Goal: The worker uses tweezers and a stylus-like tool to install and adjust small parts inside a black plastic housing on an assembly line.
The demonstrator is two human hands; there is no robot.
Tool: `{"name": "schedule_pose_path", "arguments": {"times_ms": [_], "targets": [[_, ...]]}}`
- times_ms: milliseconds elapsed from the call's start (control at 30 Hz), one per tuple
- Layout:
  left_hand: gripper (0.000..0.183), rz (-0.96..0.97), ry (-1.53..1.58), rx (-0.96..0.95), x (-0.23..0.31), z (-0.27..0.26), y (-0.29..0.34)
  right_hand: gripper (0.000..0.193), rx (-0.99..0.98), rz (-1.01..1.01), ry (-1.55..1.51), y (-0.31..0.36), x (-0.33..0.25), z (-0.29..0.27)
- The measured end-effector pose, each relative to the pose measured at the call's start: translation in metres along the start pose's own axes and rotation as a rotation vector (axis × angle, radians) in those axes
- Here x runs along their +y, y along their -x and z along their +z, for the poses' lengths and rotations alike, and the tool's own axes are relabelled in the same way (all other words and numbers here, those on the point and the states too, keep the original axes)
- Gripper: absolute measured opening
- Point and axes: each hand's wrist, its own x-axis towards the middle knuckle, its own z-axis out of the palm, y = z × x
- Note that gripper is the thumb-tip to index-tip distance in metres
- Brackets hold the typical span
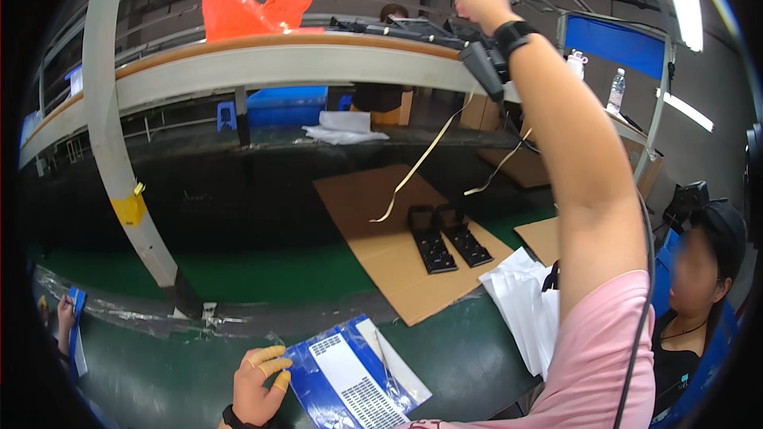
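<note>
My left hand (264, 381), with yellow finger cots on several fingers, lies at the left edge of a blue board in clear plastic (306, 385). Its fingers are stretched out and touch the board's corner. On the board is a white sheet with rows of small dark marks (346, 373); beside that runs a white strip (409, 377) with a slender object on it. My right hand (483, 1) is raised high by the overhead shelf, its fingers closed; what they hold, if anything, is hidden. Just below that hand hangs a black handheld device (482, 70).
Two black plastic parts (431, 242) lie on a cardboard sheet (366, 218), with white sheets (520, 310) to the right. Overhead, the shelf (302, 63) bears a red plastic bag (254, 14). A post (111, 111) stands left. A person (691, 302) sits at the right.
</note>
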Motion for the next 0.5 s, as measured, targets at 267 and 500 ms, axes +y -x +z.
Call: {"name": "schedule_pose_path", "arguments": {"times_ms": [267, 500], "targets": [[0.019, 0.018, 0.048, -0.028, -0.004, -0.006, 0.009, 0.008, -0.069, -0.541, -0.404, 0.264, -0.1, -0.03], [0.011, 0.29, 0.068, -0.176, -0.004, -0.014, 0.007, 0.021, -1.071, -0.098, -0.284, 0.366, -0.066, -0.028]]}}
